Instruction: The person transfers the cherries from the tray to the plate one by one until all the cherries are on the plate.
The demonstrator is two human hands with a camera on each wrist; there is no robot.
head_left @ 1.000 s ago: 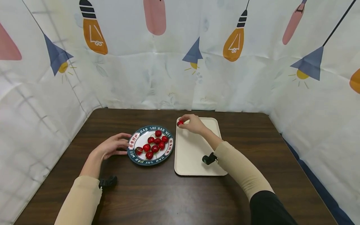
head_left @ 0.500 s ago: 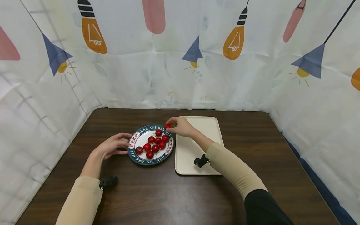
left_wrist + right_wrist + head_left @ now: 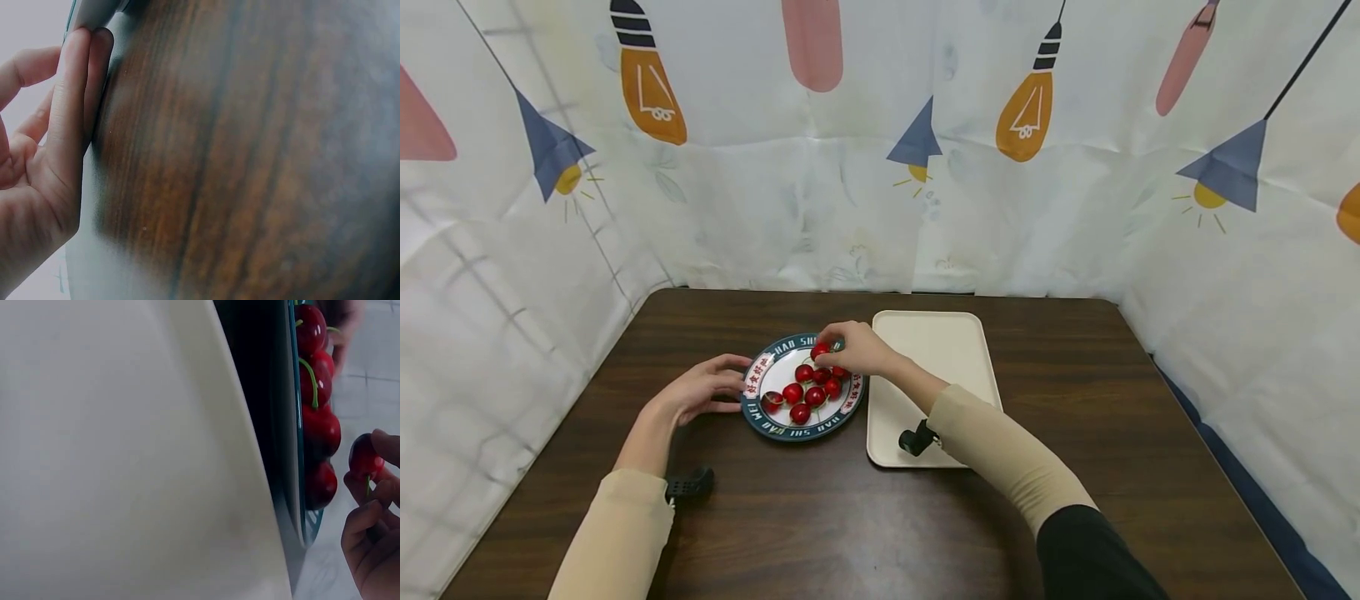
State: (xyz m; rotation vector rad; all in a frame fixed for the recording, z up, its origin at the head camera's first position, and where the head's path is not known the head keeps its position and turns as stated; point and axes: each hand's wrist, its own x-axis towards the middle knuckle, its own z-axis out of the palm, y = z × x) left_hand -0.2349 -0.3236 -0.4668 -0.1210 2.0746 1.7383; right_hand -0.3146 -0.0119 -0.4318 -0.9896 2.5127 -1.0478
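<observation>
A round plate (image 3: pixel 756 415) with a dark teal lettered rim holds several red cherries (image 3: pixel 800 413), some with green stems. My left hand (image 3: pixel 703 387) touches the plate's left rim with its fingers fairly straight; the fingertips at the rim also show in the left wrist view. Over the far right part of the plate, my right hand (image 3: pixel 861 350) pinches one cherry (image 3: pixel 365 456) between thumb and fingers. In the right wrist view that cherry is apart from the others, its stem pointing down toward the curled fingers. The right hand partly hides the plate's right side.
A cream rectangular tray (image 3: pixel 925 333) lies just right of the plate, with the right forearm crossing above it. Both sit on a dark wooden table (image 3: pixel 820 517). Printed white curtains (image 3: pixel 850 208) hang behind and at the sides.
My right hand has carried the pinched cherry leftward from the tray's far left corner to over the plate. The left hand has stayed at the plate's rim.
</observation>
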